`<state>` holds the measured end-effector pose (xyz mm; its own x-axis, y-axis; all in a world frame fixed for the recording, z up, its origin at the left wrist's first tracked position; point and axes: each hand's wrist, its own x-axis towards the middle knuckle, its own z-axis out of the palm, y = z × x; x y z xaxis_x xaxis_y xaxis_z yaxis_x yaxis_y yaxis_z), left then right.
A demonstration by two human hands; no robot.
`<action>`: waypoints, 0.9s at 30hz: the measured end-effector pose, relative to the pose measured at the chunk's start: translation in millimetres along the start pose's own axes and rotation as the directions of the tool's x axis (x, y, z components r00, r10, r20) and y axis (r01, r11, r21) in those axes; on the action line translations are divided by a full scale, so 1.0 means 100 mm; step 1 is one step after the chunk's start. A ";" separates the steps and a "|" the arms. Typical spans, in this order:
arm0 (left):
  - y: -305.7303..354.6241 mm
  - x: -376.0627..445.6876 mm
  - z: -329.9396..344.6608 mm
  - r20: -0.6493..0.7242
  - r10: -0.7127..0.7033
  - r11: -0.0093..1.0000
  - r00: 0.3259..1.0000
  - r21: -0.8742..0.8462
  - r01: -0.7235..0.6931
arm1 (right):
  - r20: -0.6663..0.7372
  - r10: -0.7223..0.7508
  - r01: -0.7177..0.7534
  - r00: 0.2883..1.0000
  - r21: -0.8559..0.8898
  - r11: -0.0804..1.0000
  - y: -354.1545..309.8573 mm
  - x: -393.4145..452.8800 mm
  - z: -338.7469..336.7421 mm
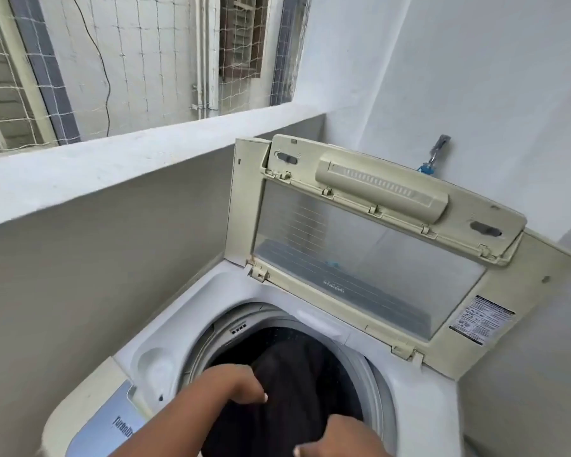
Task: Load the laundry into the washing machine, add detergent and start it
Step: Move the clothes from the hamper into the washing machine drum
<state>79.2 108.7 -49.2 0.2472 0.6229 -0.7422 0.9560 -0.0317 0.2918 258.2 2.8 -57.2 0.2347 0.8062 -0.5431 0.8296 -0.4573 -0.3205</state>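
Black cloth (pixel 290 387), bunched and held over the mouth of the drum (pixel 277 328) of the washing machine (pixel 419 400), lower folds already hanging inside. Yellowed plastic lid (pixel 370 245) propped fully up at 1 o'clock from the opening, clear of the work.

For a clean load, probably best: feed loosely, no tight wad; let go only once the whole bundle is past the rim; spread around the drum rather than heaped on one side; watch for any hem left draped over the edge at 6 o'clock.

Left hand (pixel 234 384) reaching in from 7 o'clock, wrist bent down, fingers curled into the garment's upper edge, a pale nail showing at the fold. Right hand (pixel 337 437) low at 5 o'clock, partly cut off by the frame, knuckles up, fingers bent over the cloth's near side; exact hold underneath not visible, though seemingly gripping. Both forearms angled inward, meeting over the fabric.

Silver control panel (pixel 112 423) at 8 o'clock, untouched. No detergent in sight.
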 end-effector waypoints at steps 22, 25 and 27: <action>-0.15 -0.94 0.24 -0.132 0.069 0.590 0.989 -0.794 -0.147 | -0.176 0.044 0.022 0.983 0.359 0.933 0.29 -0.69 -0.34; -0.02 -0.99 0.14 -0.141 0.081 0.484 0.987 -0.860 -0.163 | -0.139 0.123 -0.023 0.983 0.565 0.824 0.26 -0.87 -0.43; 0.06 -0.95 0.03 -0.148 0.092 0.424 0.985 -0.889 -0.174 | -0.115 0.167 -0.044 0.979 0.684 0.728 0.21 -0.89 -0.49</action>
<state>62.2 46.7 21.2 0.3081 0.7263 -0.6144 0.2216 0.5733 0.7888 280.0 -59.9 22.3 0.4268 0.7561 -0.4962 0.2472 -0.6253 -0.7402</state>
